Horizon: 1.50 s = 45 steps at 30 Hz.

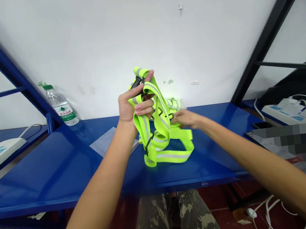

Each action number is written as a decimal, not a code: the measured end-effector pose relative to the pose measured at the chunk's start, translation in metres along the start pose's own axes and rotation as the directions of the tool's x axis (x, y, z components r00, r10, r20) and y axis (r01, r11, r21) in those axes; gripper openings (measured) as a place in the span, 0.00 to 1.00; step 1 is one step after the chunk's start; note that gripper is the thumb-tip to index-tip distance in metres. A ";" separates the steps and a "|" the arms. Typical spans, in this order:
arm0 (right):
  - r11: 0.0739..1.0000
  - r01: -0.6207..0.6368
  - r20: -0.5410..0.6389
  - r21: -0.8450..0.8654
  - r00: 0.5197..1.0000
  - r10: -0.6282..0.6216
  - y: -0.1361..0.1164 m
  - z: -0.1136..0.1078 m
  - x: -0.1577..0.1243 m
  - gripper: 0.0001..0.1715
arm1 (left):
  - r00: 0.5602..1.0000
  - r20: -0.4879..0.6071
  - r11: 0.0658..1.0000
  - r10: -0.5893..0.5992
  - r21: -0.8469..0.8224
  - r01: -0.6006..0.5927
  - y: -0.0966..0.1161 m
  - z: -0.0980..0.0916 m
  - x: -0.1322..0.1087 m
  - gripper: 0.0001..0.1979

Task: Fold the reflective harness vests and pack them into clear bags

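My left hand [133, 104] is closed around the gathered straps of a neon-yellow reflective safety harness [162, 158] and holds them up above the table. The straps carry silver-grey stripes and black plastic sliders, and a black buckle [137, 82] shows by my left fingers. Loops hang down toward the blue tabletop. My right hand [185, 119] pinches a strap at the harness's right side; its fingertips are partly hidden. Just behind it, near the wall, is another bundle of yellow reflective strap [174, 103], seemingly in clear plastic. A clear flat plastic bag [104, 142] lies left of the harness, partly covered by my left forearm.
A water bottle [62, 105] with a green cap stands at the back left of the blue table [51, 171]. White power strips [4, 155] and cables [267, 208] lie at the sides. Metal frame posts flank the table, and a white wall rises behind.
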State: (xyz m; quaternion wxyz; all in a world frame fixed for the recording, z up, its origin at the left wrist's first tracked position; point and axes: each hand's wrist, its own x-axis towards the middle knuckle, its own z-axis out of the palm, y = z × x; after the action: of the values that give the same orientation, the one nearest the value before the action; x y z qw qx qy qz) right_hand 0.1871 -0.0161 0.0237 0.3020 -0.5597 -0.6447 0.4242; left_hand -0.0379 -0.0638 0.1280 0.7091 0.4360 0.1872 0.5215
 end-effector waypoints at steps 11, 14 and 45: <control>0.936 -0.229 -0.963 -0.268 0.029 -0.268 -0.044 -0.165 -0.031 0.14 | 0.965 -0.154 0.831 -0.212 0.492 0.261 -0.023 -0.072 0.016 0.17; 0.923 -0.084 -0.927 -0.376 0.029 -0.374 -0.046 -0.164 -0.036 0.14 | 0.947 -0.321 0.729 -0.011 0.646 0.227 -0.052 -0.081 0.030 0.13; 0.928 0.223 0.200 -0.299 0.965 -0.167 -0.032 -0.054 -0.086 0.21 | 0.868 -0.496 0.994 -0.009 0.087 0.059 -0.045 -0.044 0.035 0.11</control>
State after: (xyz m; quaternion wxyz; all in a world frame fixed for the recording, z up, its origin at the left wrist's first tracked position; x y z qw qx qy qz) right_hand 0.2355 -0.0891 0.0837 0.1919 -0.4955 -0.7809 0.3286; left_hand -0.0302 -0.0165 0.0736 0.6240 0.3191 0.3959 0.5934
